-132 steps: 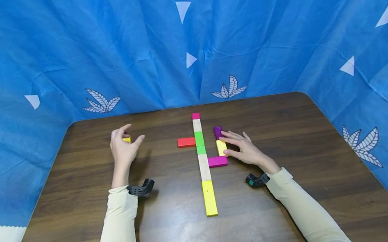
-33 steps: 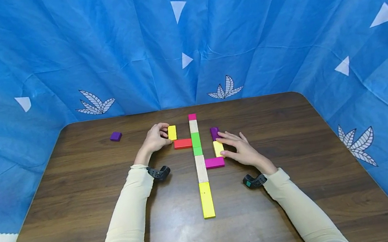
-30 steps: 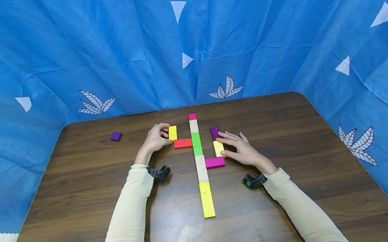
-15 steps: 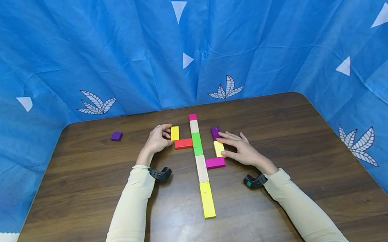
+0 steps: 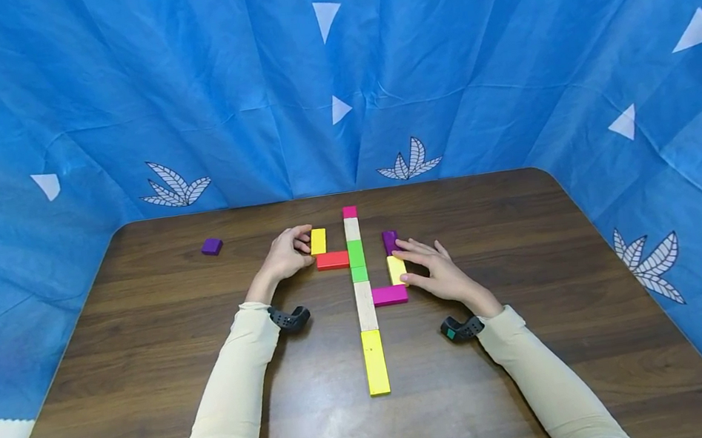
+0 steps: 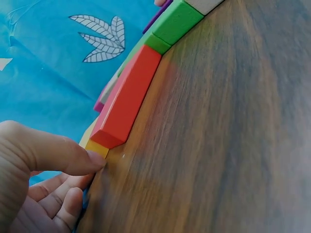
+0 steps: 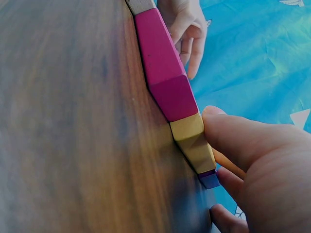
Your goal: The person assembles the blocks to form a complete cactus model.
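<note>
My left hand [image 5: 283, 255] pinches a yellow block [image 5: 318, 241] between thumb and fingers, just behind the outer end of the red block [image 5: 333, 260]. The left wrist view shows the thumb near that red end, covering part of the yellow block [image 6: 98, 148]. My right hand [image 5: 441, 272], fingers loosely extended, rests its tips along the right side of a pale yellow block [image 5: 396, 270] and a dark purple block [image 5: 390, 242]. These two stand in line behind the magenta block [image 5: 390, 295]. In the right wrist view the thumb lies against the pale yellow block [image 7: 192, 141].
A straight row of blocks runs down the middle: pink [image 5: 350, 211], plain wood, green, plain wood, and a long yellow block [image 5: 375, 362] nearest me. Red branches off left, magenta off right. A small purple block [image 5: 212, 247] lies far left on the wooden table [image 5: 147, 397].
My left hand has carried the yellow block from the far left to behind the red one, leaving the small purple block there. Lately it shifts slightly right. The right hand stays put.
</note>
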Tool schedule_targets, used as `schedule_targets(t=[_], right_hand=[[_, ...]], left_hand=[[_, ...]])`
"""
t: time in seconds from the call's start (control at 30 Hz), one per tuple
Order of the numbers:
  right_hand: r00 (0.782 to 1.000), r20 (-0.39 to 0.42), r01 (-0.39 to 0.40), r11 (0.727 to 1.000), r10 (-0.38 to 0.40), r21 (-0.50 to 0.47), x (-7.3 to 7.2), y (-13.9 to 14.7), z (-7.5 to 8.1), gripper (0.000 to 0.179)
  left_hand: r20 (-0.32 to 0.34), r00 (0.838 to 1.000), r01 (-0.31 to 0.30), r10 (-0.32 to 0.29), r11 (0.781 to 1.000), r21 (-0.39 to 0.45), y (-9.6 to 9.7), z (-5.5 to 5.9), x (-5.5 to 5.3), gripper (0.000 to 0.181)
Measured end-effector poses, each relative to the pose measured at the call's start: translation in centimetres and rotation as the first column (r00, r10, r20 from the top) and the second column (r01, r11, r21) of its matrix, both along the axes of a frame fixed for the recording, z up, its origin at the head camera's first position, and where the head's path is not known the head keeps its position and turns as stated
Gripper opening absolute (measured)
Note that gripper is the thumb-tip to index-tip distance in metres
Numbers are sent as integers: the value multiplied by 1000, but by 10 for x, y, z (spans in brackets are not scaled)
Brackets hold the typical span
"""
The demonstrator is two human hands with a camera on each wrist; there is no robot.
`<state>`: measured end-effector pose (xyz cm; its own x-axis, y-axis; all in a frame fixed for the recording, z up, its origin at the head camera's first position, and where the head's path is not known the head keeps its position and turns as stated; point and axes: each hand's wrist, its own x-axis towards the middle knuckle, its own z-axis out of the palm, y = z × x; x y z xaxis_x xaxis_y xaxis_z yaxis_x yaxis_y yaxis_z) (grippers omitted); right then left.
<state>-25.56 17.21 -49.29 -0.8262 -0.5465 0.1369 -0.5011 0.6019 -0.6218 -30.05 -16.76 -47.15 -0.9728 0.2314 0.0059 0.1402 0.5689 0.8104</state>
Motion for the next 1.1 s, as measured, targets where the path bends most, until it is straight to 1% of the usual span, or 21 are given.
schedule_targets(t=[0.07, 0.13, 0.2, 0.27, 0.3, 0.33, 0.37, 0.43, 0.5, 0.53, 0.57, 0.6, 0.63, 0.7, 0.73, 0.8, 0.87, 0.93, 0.97, 1.03, 1.1], right_hand=[[1000, -1, -3, 1000, 3, 3, 0, 0, 0, 54], [1000, 6, -5, 1000, 5, 5, 1, 0, 1, 54], [1000, 13, -4, 1000, 4, 5, 1, 0, 1, 54], [1000, 14, -1, 1000, 1, 4, 0, 0, 2, 54], [1000, 16, 1, 1000, -1, 1, 0, 0, 2, 54], [1000, 15, 3, 1000, -3, 1, 0, 0, 2, 54], [1000, 13, 5, 1000, -5, 1, -1, 0, 2, 54], [1000, 10, 6, 1000, -6, 4, -1, 0, 2, 54], [1000, 11, 5, 1000, -5, 6, -1, 0, 2, 54], [1000, 11, 4, 1000, -4, 9, -1, 1, 2, 54], [1000, 10, 2, 1000, -2, 10, -1, 0, 2, 54], [1000, 11, 1, 1000, -1, 10, -1, 1, 1, 54], [1000, 11, 1, 1000, -1, 8, -1, 1, 1, 54], [1000, 11, 2, 1000, -2, 5, -1, 1, 1, 54], [1000, 10, 2, 1000, -2, 5, -1, 0, 1, 54], [1000, 11, 6, 1000, -6, 6, -1, 1, 1, 54], [1000, 13, 7, 1000, -7, 10, -1, 1, 1, 54], [1000, 14, 7, 1000, -7, 13, -1, 1, 1, 54], [1000, 16, 6, 1000, -7, 14, -1, 1, 1, 54], [1000, 17, 3, 1000, -4, 13, -1, 1, 1, 54], [1000, 16, 1, 1000, -1, 8, 0, 1, 1, 54]], left_hand=[[-8, 1000, -9, 9, 1000, 24, -5, 0, 2, 70], [-18, 999, -41, 42, 997, 71, -12, 0, 5, 69], [-46, 994, -93, 100, 987, 131, -21, 2, 7, 66], [-98, 978, -164, 185, 968, 189, -32, 5, 9, 60], [-133, 963, -204, 236, 955, 217, -38, 7, 10, 57], [-167, 943, -244, 289, 939, 244, -44, 9, 10, 54], [-201, 918, -284, 341, 921, 268, -51, 11, 11, 50], [-253, 859, -364, 444, 880, 306, -66, 14, 11, 45], [-274, 801, -444, 533, 835, 324, -81, 15, 12, 42], [-272, 777, -483, 568, 815, 321, -89, 15, 13, 42], [-264, 757, -520, 597, 797, 308, -96, 14, 13, 43], [-249, 743, -559, 622, 780, 281, -103, 13, 14, 45], [-225, 735, -590, 639, 767, 251, -110, 12, 15, 47], [-169, 734, -632, 657, 753, 183, -121, 11, 18, 53], [-135, 742, -640, 657, 753, 151, -125, 10, 19, 57], [-73, 764, -634, 641, 767, 95, -132, 8, 21, 64], [-30, 792, -608, 610, 792, 58, -136, 7, 23, 71], [-7, 816, -578, 578, 815, 32, -138, 4, 23, 75], [-3, 824, -567, 567, 823, 26, -139, 3, 24, 76], [-1, 831, -556, 557, 831, 17, -140, 0, 24, 76], [-11, 831, -556, 556, 831, 16, -140, -3, 23, 74]])
